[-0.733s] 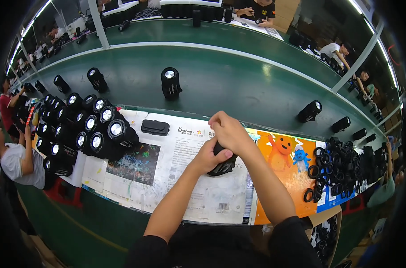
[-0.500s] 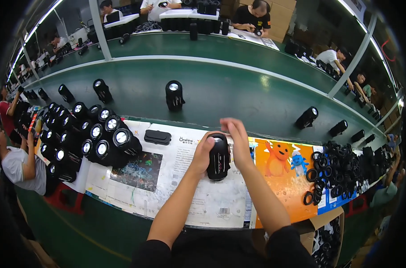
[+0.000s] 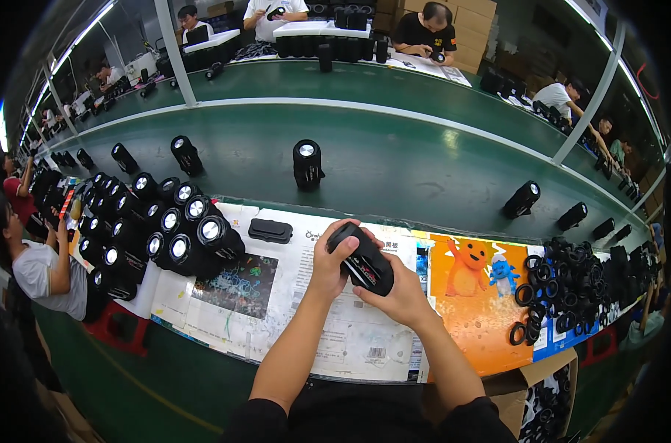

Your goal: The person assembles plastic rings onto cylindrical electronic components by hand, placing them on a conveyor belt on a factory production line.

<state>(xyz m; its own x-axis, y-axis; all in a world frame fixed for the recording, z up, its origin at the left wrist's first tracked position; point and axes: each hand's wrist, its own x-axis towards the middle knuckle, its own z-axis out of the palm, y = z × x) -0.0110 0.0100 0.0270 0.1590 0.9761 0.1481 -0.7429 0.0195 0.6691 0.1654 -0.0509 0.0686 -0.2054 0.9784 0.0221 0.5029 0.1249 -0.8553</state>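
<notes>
Both my hands hold a black cylindrical speaker [image 3: 366, 264] above the paper-covered bench, its body tilted with the near end toward the right. My left hand [image 3: 329, 264] wraps its upper left end, thumb lying across the top. Around the lower right end my right hand [image 3: 405, 295] is closed, its thumb along the near edge. Some fingers are hidden behind the speaker. On the papers beyond my left hand lies a flat black oblong part [image 3: 270, 230].
Many black speakers with silver ends [image 3: 179, 247] crowd the bench's left. Black rings [image 3: 525, 295] are heaped at the right, above an open carton [image 3: 553, 369] of black parts. Spaced speakers [image 3: 307, 164] stand along the green conveyor [image 3: 424, 166]. A co-worker [image 3: 44, 266] sits far left.
The speaker has gone from nearly upright in view to slanted. My right hand has come down from beyond its far end to grip the lower right end. The whole view has shifted slightly.
</notes>
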